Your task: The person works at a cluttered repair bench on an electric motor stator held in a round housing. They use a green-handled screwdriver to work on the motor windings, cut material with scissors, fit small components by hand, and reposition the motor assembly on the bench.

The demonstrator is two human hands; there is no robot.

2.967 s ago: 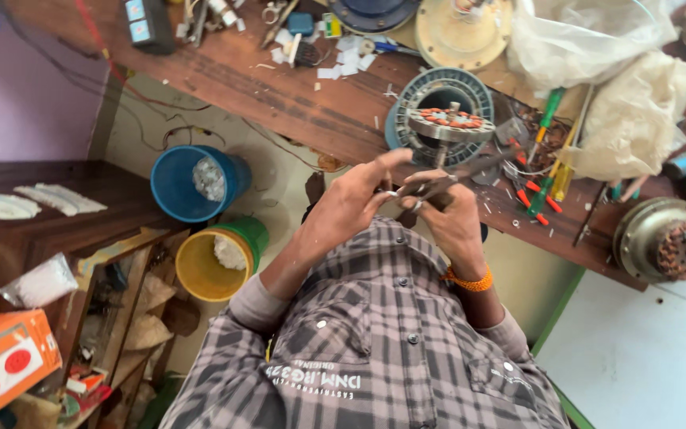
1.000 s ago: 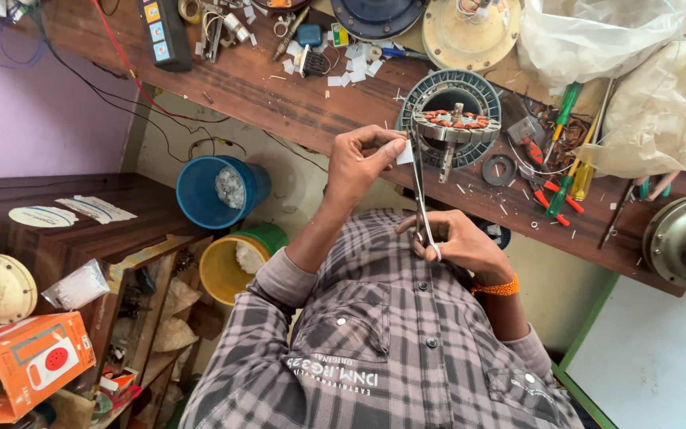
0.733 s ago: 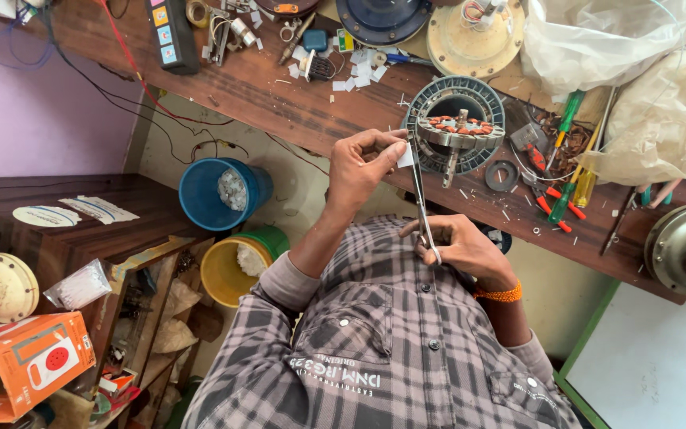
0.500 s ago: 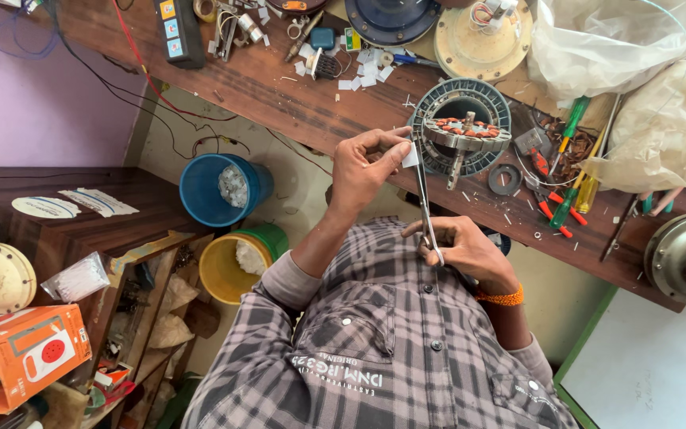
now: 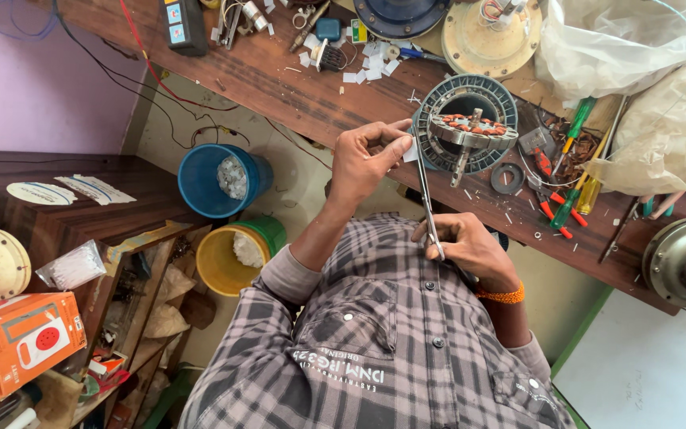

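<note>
The left hand (image 5: pixel 367 159) is up, and its fingers (image 5: pixel 395 147) pinch a small white paper strip (image 5: pixel 411 151). The right hand (image 5: pixel 466 246) sits lower, near the chest, fingers closed on long thin metal scissors (image 5: pixel 426 199). The blades point up at the strip. Just past them, on the brown wooden bench (image 5: pixel 279 71), lies a round grey fan motor with copper coils (image 5: pixel 467 123).

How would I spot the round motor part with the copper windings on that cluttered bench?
Follow the long wooden bench to its middle, just beyond the left hand. The round motor part is a grey ribbed ring with orange-copper coils and a shaft, unlike the cream dome behind it.
</note>
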